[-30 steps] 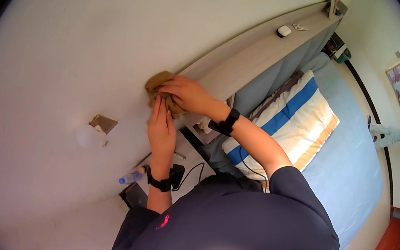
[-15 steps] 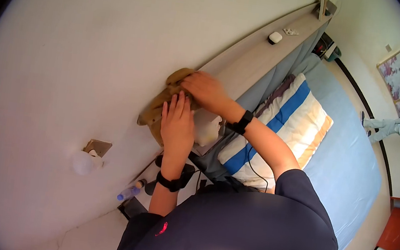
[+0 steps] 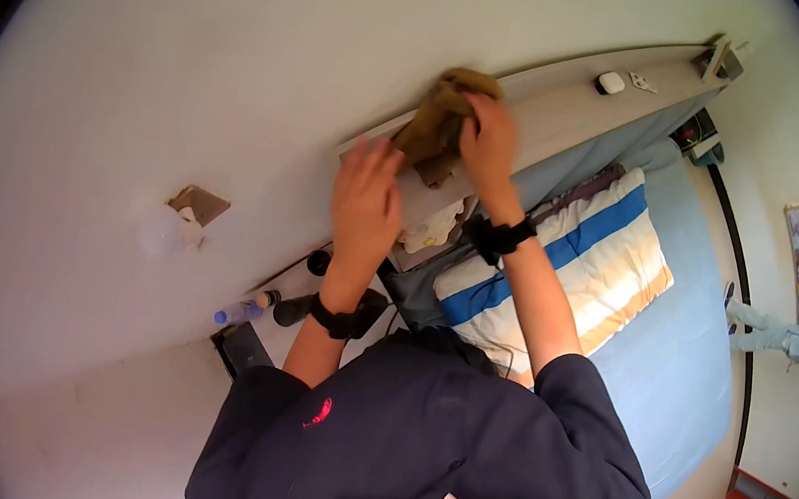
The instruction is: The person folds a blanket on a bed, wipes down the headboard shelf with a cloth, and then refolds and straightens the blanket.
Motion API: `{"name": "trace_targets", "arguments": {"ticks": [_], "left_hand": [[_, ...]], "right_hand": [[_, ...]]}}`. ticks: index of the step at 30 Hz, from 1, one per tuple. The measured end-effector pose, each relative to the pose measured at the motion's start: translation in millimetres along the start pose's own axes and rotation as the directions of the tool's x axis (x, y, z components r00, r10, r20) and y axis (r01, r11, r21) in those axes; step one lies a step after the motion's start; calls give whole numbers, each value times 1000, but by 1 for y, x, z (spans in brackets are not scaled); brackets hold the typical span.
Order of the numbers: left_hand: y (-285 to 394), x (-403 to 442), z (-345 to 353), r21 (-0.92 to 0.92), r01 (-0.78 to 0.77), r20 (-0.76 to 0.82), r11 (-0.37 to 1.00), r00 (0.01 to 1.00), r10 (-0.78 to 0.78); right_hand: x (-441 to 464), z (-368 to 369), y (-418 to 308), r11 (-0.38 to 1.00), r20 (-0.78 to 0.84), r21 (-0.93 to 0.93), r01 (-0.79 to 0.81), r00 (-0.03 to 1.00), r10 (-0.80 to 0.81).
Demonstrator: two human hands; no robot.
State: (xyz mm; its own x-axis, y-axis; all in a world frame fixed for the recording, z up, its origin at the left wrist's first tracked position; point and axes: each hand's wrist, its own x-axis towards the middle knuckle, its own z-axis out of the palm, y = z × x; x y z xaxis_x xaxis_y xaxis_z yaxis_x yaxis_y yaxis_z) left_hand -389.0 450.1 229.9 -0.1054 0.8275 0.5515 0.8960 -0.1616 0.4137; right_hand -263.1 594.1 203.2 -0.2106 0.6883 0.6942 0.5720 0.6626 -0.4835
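A crumpled brown cloth (image 3: 425,132) lies over the edge of the pale headboard shelf (image 3: 554,113), against the wall. My right hand (image 3: 489,145) has its bent fingers on the right side of the cloth, gripping it. Near the cloth's lower left end is my left hand (image 3: 366,200), its fingers stretched out and somewhat blurred; whether they touch the fabric I cannot tell. Each wrist wears a black band. Below the cloth, a white patterned item (image 3: 434,229) shows beside the bed.
A striped pillow (image 3: 560,256) rests on the blue bed (image 3: 681,337). On the shelf sits a small white case (image 3: 610,82). A plastic bottle (image 3: 238,313) stands low at left, below a wall fixture (image 3: 198,206). Another person (image 3: 792,337) is at the far right.
The view has shifted. The brown cloth now lies farther along the shelf edge, away from the bare wall. My left hand has moved off the middle of the cloth, and my hands are farther apart.
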Motion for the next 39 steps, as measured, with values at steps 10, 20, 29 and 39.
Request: {"name": "trace_targets", "arguments": {"ticks": [10, 20, 29, 39], "left_hand": [[-25, -29, -12, -386, 648, 286, 657, 761, -583], [-14, -24, -12, -377, 592, 218, 712, 804, -553], [-16, -29, -5, -391, 510, 128, 767, 855, -503], [-21, -24, -5, -455, 385, 93, 803, 917, -387]], "right_hand": [[-62, 38, -67, 651, 415, 687, -324, 909, 15], [-60, 36, -70, 883, 471, 432, -185, 881, -46], [-39, 37, -77, 973, 656, 163, 163, 719, -230], [-65, 20, -63, 812, 787, -20, 584, 510, -347]]}}
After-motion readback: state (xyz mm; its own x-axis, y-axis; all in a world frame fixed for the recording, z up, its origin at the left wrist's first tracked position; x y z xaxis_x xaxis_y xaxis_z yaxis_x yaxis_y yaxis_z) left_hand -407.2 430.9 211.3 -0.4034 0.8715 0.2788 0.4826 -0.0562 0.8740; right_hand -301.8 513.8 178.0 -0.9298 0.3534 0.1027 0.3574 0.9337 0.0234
